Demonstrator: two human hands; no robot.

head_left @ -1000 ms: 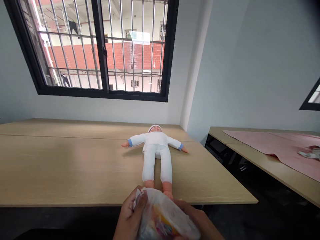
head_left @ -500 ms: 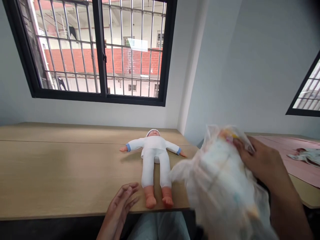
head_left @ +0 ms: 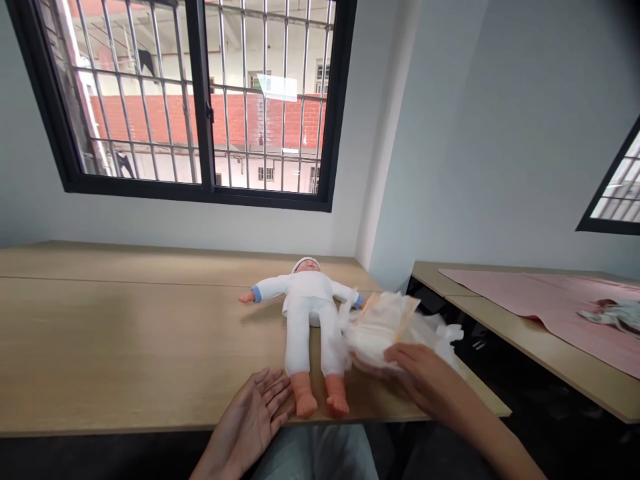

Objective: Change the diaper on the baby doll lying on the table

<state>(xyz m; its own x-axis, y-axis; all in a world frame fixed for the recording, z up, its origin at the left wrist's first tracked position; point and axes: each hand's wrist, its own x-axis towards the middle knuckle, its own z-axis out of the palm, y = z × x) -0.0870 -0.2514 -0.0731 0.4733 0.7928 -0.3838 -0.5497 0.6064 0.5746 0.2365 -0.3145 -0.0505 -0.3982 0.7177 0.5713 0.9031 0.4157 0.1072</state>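
A baby doll (head_left: 309,300) in a white outfit with blue cuffs lies on its back, feet at the table's front edge. My left hand (head_left: 256,412) is beside the doll's feet, palm up, fingers stretched out, holding nothing. On the doll's right-hand side in view, my right hand (head_left: 423,373) grips a thin white plastic bag (head_left: 433,327). The bag is blurred and lies low over the table, overlapping the doll's leg and nearby hand. White folded pieces with pale yellow edges (head_left: 383,319) show in it; their exact kind is unclear.
The wooden table (head_left: 125,347) stretches left under a barred window (head_left: 200,100). To the right, past a dark gap, stands a second table (head_left: 493,317) with a pink cloth (head_left: 540,300) and a crumpled patterned cloth (head_left: 613,313).
My right hand has brought the plastic bag down and left, from in front of me onto the table by the doll. My left hand has turned palm up and shifted slightly right.
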